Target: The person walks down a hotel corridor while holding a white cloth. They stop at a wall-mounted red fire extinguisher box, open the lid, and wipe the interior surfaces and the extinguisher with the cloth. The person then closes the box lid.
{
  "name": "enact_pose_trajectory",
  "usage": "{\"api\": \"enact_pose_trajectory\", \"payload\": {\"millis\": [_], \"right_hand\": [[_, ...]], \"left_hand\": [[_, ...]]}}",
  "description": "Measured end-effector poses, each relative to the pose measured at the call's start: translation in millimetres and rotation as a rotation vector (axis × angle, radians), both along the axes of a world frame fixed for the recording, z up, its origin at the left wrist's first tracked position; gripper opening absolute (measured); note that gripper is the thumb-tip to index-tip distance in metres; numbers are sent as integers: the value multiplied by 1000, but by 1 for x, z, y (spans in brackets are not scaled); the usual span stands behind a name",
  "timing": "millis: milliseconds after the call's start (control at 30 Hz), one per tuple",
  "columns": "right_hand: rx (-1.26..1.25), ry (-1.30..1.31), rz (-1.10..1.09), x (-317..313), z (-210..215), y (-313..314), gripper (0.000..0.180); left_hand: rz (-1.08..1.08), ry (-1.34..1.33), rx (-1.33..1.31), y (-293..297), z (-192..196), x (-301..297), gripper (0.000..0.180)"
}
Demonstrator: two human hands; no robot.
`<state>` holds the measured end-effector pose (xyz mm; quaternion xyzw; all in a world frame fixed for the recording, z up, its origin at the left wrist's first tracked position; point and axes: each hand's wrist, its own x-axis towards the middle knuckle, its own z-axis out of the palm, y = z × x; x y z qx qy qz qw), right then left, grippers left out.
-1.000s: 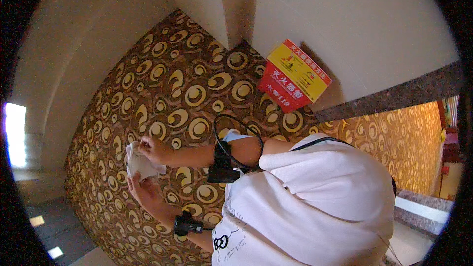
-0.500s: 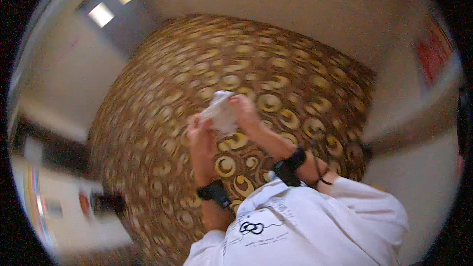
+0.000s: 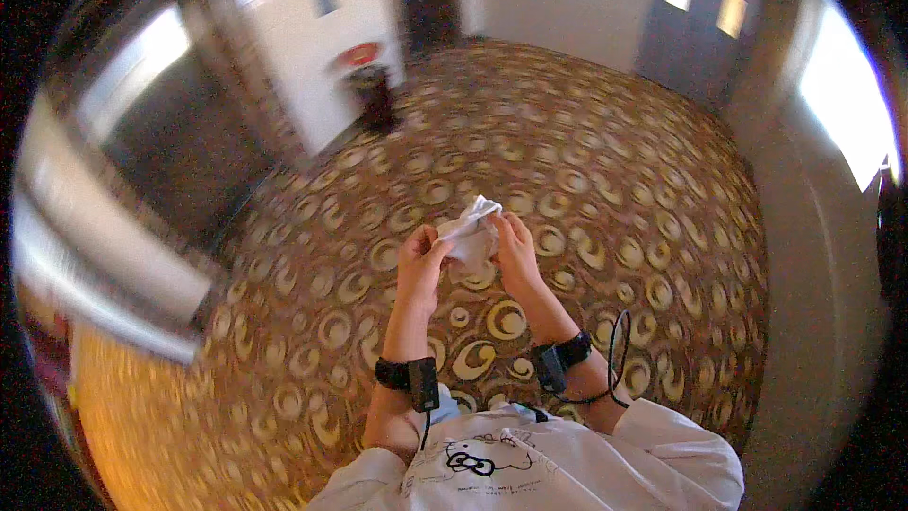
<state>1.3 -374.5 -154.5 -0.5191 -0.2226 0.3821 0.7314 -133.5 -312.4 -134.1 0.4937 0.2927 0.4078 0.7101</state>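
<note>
The left hand [image 3: 418, 265] pinches the left edge of a crumpled white cloth [image 3: 468, 244], held between both hands above the patterned carpet [image 3: 586, 246]; the right hand [image 3: 515, 251] pinches its upper right side.

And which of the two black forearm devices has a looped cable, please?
The right forearm's device: its cable loops outward, while the left device has one running down.
</note>
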Motion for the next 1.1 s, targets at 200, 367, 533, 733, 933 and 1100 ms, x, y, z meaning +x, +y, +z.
{"api": "enact_pose_trajectory", "payload": {"millis": [200, 367, 533, 733, 933, 1100], "right_hand": [[-4, -52, 342, -63, -4, 76, 27], [-112, 151, 652, -122, 1, 89, 33], [132, -362, 953, -231, 2, 109, 37], [-172, -66, 1208, -413, 38, 134, 35], [0, 76, 1504, -558, 39, 152, 21], [-30, 101, 1735, -679, 10, 155, 22]], "left_hand": [[540, -31, -4, 14, 5, -67, 15], [732, -204, 6, -1, 5, -128, 16], [904, -239, 47, -9, 13, -233, 18], [1108, -244, 110, -14, 30, -404, 18], [1296, -184, 177, -27, 41, -531, 10], [1543, -116, 123, -59, 21, -611, 9]]}}
